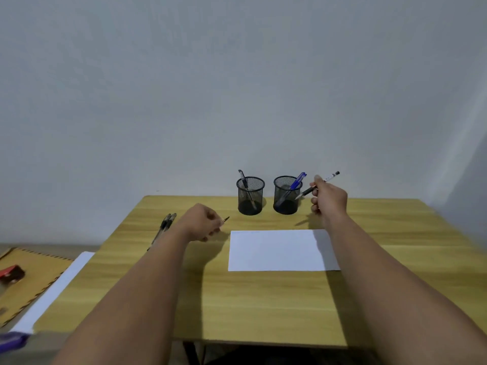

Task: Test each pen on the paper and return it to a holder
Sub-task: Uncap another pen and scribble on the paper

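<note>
Landmark: we take the white rectangular sheet of paper [279,250] lying flat on the light wooden table [263,299] as our reference for every place below.

Right hand: our right hand [329,197] is raised beyond the paper's far right corner, its fingers [314,186] pinched around a white-barrelled pen with a black grip [317,185]. The pen is tilted, its tip pointing down and left toward the nearer holder, its black end up and right.

Left hand: our left hand [203,222] hovers just left of the paper's far left corner, fingers curled in on a small object whose brassy tip [226,219] juts out toward the right. We cannot tell what that object is.

Right holder: a black wire-mesh cylindrical pen holder [286,195] stands beyond the paper's far edge, toward its right half, with a blue pen [293,187] leaning inside it.

Left holder: a second black mesh pen holder [250,196] stands beyond the paper's far left part, just beside the first, holding one black pen [246,187].

Loose pens: two dark pens [163,227] lie side by side on the table left of the paper, past the left hand.

Paper surface: we see no marks on it.
</note>
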### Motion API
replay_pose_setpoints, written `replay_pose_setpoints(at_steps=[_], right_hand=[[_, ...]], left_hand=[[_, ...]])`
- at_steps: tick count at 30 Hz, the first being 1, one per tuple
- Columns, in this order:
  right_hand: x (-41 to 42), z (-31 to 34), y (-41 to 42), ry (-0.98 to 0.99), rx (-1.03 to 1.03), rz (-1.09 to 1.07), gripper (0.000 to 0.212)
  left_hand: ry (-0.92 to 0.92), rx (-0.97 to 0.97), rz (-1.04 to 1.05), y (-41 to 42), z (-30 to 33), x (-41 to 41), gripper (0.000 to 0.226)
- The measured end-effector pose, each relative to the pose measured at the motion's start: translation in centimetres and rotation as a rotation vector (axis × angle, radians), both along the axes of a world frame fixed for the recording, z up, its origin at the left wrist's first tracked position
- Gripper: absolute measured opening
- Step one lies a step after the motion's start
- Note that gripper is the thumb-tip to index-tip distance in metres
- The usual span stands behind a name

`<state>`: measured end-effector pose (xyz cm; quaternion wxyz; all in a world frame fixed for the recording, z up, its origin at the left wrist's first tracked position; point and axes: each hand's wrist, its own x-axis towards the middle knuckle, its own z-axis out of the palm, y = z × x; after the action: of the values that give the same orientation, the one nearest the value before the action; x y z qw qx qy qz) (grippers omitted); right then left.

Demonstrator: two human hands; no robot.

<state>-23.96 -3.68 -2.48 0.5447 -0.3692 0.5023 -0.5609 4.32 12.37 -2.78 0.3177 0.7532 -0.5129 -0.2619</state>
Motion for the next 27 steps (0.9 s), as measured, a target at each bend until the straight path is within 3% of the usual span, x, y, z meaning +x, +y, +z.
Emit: replay_pose_setpoints(at_steps=[3, 9, 15, 18, 22, 27], right_hand=[[1.4, -1.0, 1.0, 0.006, -0.063, 0.069, 0.027], [3.2, -4.0, 2.2, 0.056, -0.111, 0.103, 0.019], [5.1, -6.6, 2.9, 0.083, -0.138, 0.23, 0.014], [5.9, -7.9, 3.4, 0.075, -0.178, 0.295, 0.02], [6.5, -8.7, 3.8, 0.098, -0.23, 0.27, 0.046], [6.9, -9.2, 3.4, 0.085, -0.226, 0.353, 0.045]], left_hand=[[-0.339, 0.01, 0.054, -0.6, -2.5, -0.2, 0.013], [-0.647, -0.087, 0.135, -1.6, -5.9, 0.8, 0.023], [-0.653, -0.132, 0.11, -2.2, -7.8, 1.1, 0.033], [-0.689, -0.256, 0.115, -1.5, -8.0, 0.3, 0.038], [-0.659, -0.401, -0.101, -0.1, -8.7, -1.6, 0.038], [-0.633, -0.338, -0.205, 0.9, -9.3, -2.2, 0.056]])
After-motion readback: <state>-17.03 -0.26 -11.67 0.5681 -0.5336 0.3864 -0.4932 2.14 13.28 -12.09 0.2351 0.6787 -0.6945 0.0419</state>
